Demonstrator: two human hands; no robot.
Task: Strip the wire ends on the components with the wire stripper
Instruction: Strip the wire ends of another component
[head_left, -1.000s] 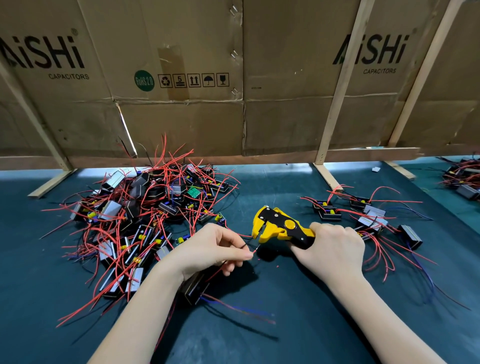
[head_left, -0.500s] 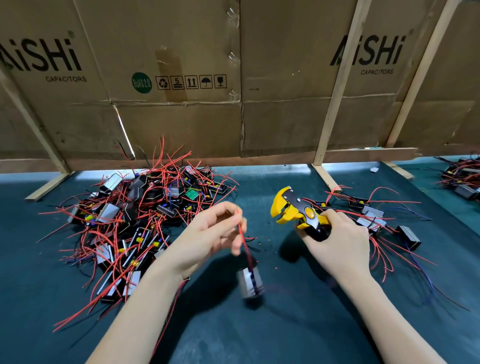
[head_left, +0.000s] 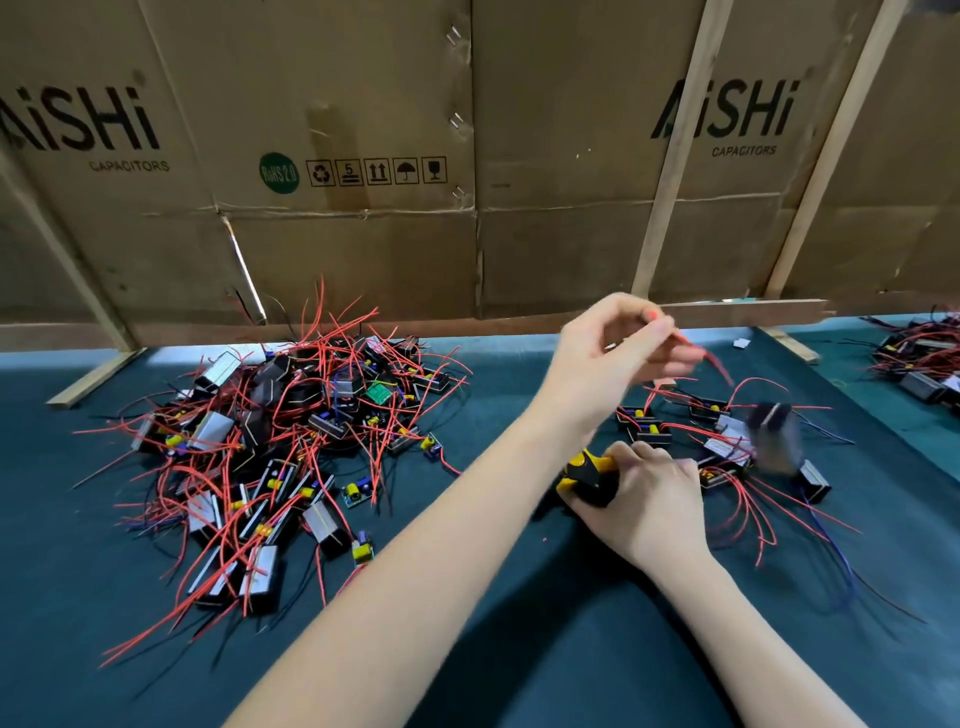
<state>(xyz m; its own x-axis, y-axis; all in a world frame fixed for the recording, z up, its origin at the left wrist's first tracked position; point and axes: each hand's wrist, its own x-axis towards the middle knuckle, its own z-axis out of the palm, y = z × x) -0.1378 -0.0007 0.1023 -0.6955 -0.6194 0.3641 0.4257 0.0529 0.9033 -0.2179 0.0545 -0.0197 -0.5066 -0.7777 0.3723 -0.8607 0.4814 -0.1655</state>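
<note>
Swung up and across to the right since half a second earlier: left hand (head_left: 618, 345), from low centre to high over the right-hand pile. Dropped toward the table (head_left: 519, 649) in the same span: right hand (head_left: 649, 499), with the stripper (head_left: 584, 475).

Nearest, both bare forearms, reaching in from the bottom edge, the left crossing above the right. Right hand down on the green table, fingers curled round the stripper's black and yellow grip, most of the tool hidden under the hand and the left arm. Whether the tool's head was open or closed: impossible to tell.

Further out, left hand raised, thumb and fingers pinching a red wire (head_left: 709, 358). Hung from that wire, blurred and clear of the table, a component (head_left: 774, 434), above the small pile (head_left: 670, 426) of components with red and blue leads just right of the right hand.

To the left, well apart from both hands, a large heap (head_left: 291, 441) of the same black and silver components, tangled in red wires. At the far right edge, another heap (head_left: 919, 364), partly cut off.

Behind everything, a cardboard wall (head_left: 363, 249) printed "AiSHi CAPACITORS", braced by slanted wooden battens (head_left: 670, 171).
</note>
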